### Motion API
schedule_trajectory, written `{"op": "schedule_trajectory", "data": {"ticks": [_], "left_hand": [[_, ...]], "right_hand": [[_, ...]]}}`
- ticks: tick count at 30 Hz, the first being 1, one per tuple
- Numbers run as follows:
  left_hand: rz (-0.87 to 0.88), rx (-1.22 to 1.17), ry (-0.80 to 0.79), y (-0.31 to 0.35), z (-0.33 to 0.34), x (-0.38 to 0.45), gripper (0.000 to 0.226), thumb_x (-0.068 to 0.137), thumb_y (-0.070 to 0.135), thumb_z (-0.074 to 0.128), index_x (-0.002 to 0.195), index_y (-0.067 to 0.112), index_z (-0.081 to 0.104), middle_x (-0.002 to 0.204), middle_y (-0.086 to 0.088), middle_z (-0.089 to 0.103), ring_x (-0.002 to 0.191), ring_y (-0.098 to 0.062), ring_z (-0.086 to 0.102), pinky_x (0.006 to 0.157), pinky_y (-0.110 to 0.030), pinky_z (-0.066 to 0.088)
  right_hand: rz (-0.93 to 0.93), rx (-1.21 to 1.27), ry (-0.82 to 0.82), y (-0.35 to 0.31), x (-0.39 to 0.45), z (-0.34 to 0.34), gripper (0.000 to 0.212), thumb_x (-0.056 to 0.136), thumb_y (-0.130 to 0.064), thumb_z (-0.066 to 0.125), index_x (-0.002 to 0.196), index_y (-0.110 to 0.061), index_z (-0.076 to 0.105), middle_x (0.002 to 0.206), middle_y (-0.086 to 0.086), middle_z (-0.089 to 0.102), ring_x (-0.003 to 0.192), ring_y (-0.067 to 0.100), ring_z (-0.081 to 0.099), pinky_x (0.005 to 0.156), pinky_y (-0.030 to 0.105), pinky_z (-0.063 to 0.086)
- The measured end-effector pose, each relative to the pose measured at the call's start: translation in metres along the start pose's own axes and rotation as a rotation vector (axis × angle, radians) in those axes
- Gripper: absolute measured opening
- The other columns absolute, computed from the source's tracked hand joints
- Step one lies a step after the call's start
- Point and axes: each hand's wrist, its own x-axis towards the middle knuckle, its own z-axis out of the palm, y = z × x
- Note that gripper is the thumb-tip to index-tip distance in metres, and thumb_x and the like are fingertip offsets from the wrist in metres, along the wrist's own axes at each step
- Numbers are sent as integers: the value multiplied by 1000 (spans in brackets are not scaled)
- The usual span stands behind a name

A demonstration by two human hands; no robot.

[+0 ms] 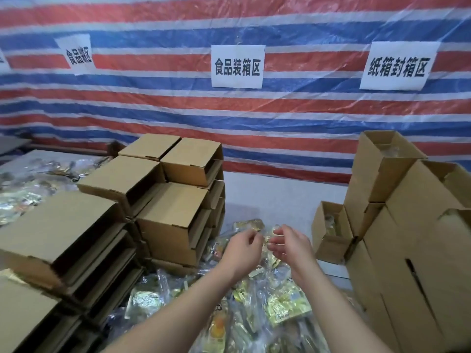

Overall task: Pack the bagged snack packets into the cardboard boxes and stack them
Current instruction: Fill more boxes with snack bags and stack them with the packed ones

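Both bare forearms reach fwd; left hand (242, 247) & right hand (290, 247) hover loosely curled, grasping nothing, over clear-bagged gold snack packets (277, 304). Grab one whole bag, not a corner.

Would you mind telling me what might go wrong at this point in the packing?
1. Both hands, left hand and right hand, hover with loosely curled fingers over the loose pile of bagged snack packets; the slick clear bags could slip when lifted.
2. The stack of boxes on the left stands close beside the pile, so a swinging elbow might knock it.
3. The upright open boxes on the right look narrow; a bulky bag might snag on the flaps.
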Motion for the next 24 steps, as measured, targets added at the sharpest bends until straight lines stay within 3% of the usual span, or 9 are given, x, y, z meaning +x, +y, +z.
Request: {"op": "schedule_trajectory", "data": {"ticks": [5,10,13,16,19,21,24], "left_hand": [[71,80,33,-6,-57,-23,33,102,26,44,83,5,62,81,-13,67,72,-25,59,74,-42,52],[87,231,86,-23,-128,-30,31,102,33,42,88,17,65,81,1,68,78,-16,64,78,-40,56],[156,541,232,-46,-180,-30,31,101,37,45,114,20,67,111,0,70,104,-15,63,97,-37,52],[96,885,355,-79,-233,-33,54,100,44,43,147,19,43,153,-2,43,146,-22,32,121,-42,24],[-134,1070,328,-110,-275,-39,71,98,46,41,156,15,17,163,-8,20,151,-29,14,123,-50,13],[-268,1158,249,-124,-289,-43,78,97,39,44,158,11,4,165,-12,7,152,-33,6,123,-52,9],[-331,1209,150,-135,-298,-49,78,97,21,42,157,7,-6,166,-12,1,152,-35,5,123,-52,13]], "right_hand": [[-66,-44,-34,-7,-27,38,20,99,-15,48,89,-7,63,70,6,66,57,18,63,55,28,47],[-137,-187,-72,-11,-44,75,19,98,-16,51,88,-11,67,78,7,70,70,21,65,64,31,50],[-248,-375,-128,-14,-54,111,19,98,-22,54,87,-18,68,86,7,71,80,20,67,69,32,52],[-375,-555,-237,-14,-61,159,11,100,-30,55,98,-25,65,91,-13,66,80,-2,58,59,14,43],[-414,-636,-365,-12,-71,206,20,99,-31,55,118,-30,61,98,-23,55,89,-10,49,66,10,37],[-431,-656,-421,-11,-78,229,27,99,-30,54,126,-28,58,106,-19,57,97,-4,53,71,10,37],[-439,-668,-453,-7,-87,251,35,100,-30,53,134,-25,55,128,-8,58,113,8,53,87,20,41]]}}
